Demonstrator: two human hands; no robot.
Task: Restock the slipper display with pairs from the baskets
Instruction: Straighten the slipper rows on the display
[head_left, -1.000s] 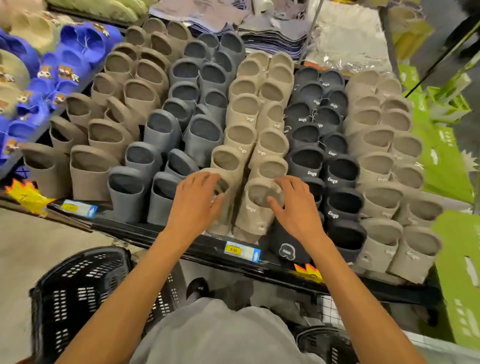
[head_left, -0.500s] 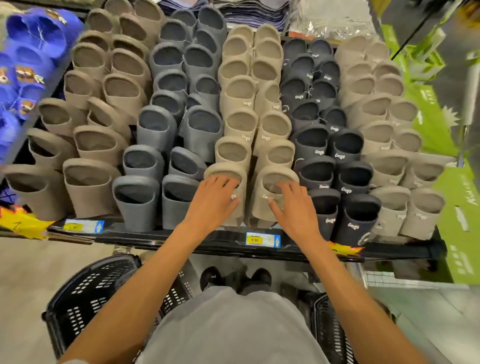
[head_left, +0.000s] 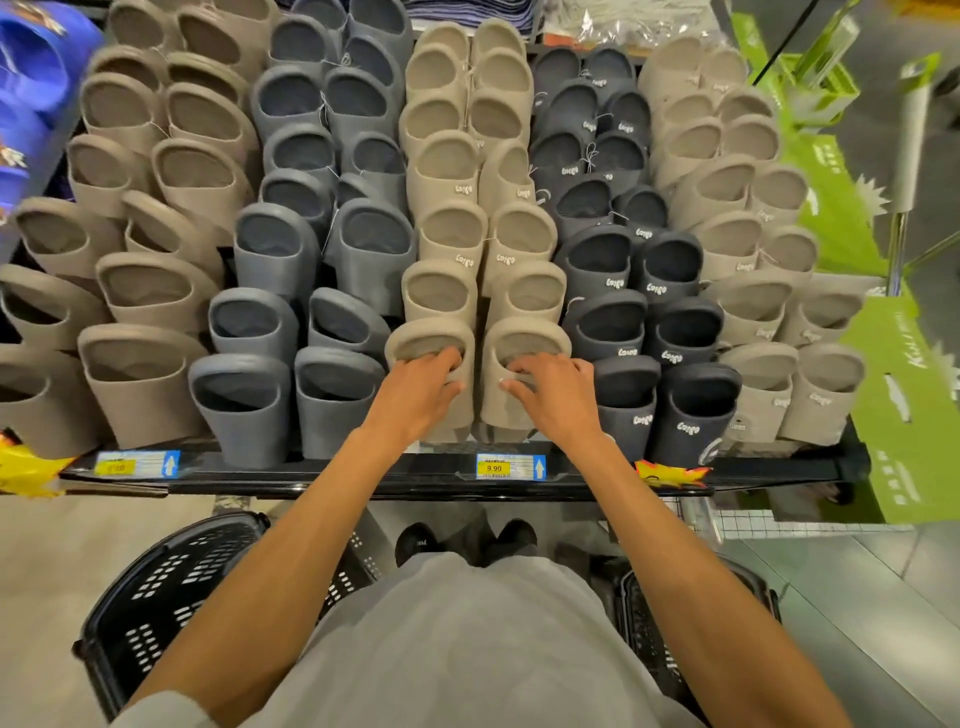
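A sloped display shelf (head_left: 363, 475) holds columns of upright slippers in taupe, grey, beige, black and light beige. At the front of the beige column stands a pair: the left beige slipper (head_left: 415, 338) and the right beige slipper (head_left: 540, 335). My left hand (head_left: 418, 395) grips the left one, fingers hooked into its opening and thumb on the outside. My right hand (head_left: 558, 395) grips the right one the same way. Two black baskets stand on the floor, one at lower left (head_left: 166, 592) and one at lower right (head_left: 644, 629), their insides mostly hidden by my arms and body.
A 9.90 price tag (head_left: 509, 466) sits on the shelf rail below my hands. Grey slippers (head_left: 332, 400) and black slippers (head_left: 623, 400) flank the beige pair closely. Blue slippers (head_left: 31, 78) lie at far left, green cardboard (head_left: 914, 395) at right.
Both hands lay over the front beige pair before; now their fingers curl into the openings. The view has moved closer and lower onto the shelf's front.
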